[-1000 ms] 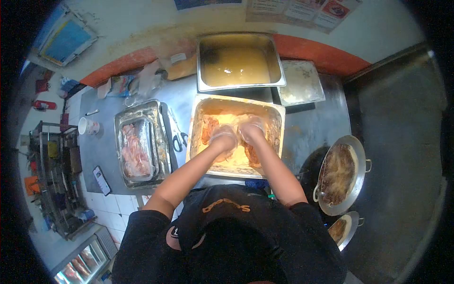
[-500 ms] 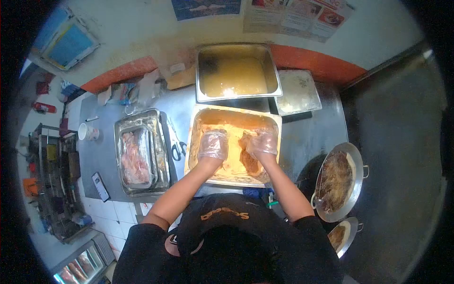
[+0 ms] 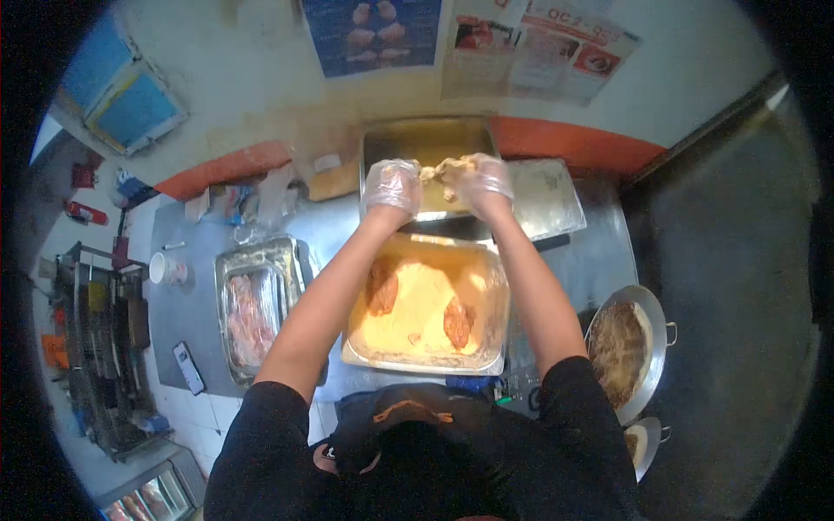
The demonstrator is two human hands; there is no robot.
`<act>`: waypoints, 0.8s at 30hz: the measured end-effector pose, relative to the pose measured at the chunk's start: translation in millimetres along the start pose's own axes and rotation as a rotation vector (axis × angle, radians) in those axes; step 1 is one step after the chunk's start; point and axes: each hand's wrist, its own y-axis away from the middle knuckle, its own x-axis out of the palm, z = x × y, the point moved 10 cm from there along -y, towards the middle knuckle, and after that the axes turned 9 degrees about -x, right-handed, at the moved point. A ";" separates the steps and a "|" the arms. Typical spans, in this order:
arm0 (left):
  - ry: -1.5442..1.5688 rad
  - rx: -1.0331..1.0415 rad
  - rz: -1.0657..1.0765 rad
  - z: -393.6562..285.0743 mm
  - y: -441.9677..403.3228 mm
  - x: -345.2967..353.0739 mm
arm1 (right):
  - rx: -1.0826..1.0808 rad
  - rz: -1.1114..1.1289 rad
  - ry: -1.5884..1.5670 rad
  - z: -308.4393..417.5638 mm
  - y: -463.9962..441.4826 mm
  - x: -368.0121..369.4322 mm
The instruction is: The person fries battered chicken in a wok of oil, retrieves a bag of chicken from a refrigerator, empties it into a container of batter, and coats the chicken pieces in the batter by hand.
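Observation:
Both my hands wear clear plastic gloves and are over the far metal pan of yellowish liquid. Between them hang pale, lumpy coated chicken pieces. My right hand, slightly blurred, is closed on the chicken. My left hand is closed too, with a coated bit showing at its inner side. Nearer me is a pan of orange-yellow flour. Two reddish-brown coated pieces lie in it: one piece on the left and another piece on the right.
To the left, a metal tray holds raw pinkish meat. A white cup and a phone are farther left. Large frying pans stand at the right. A flat metal lid lies beside the liquid pan.
My hands have moved from the flour pan up and away to the liquid pan, carrying coated chicken. The two reddish-brown pieces in the flour now show fully. The view has tilted upward.

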 end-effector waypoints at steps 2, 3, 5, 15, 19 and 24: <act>-0.145 -0.065 0.231 17.3 -28.4 62.3 | -0.026 0.143 0.409 -1.9 -26.3 20.4; -0.128 -0.106 0.283 23.5 -33.9 78.0 | 0.017 0.188 0.501 -9.4 -38.4 34.5; -0.053 -0.185 0.395 32.5 -34.4 104.3 | 0.116 0.251 0.441 -31.1 -49.8 55.6; -0.070 -0.210 0.484 41.8 -54.0 162.5 | 0.194 0.386 0.631 -132.5 -87.7 116.8; -0.073 -0.253 0.527 47.7 -61.7 159.3 | 0.121 0.401 0.572 -136.1 -101.1 121.2; 0.053 -0.172 0.370 39.9 -79.5 101.8 | -0.094 0.231 0.537 -27.2 -86.0 41.0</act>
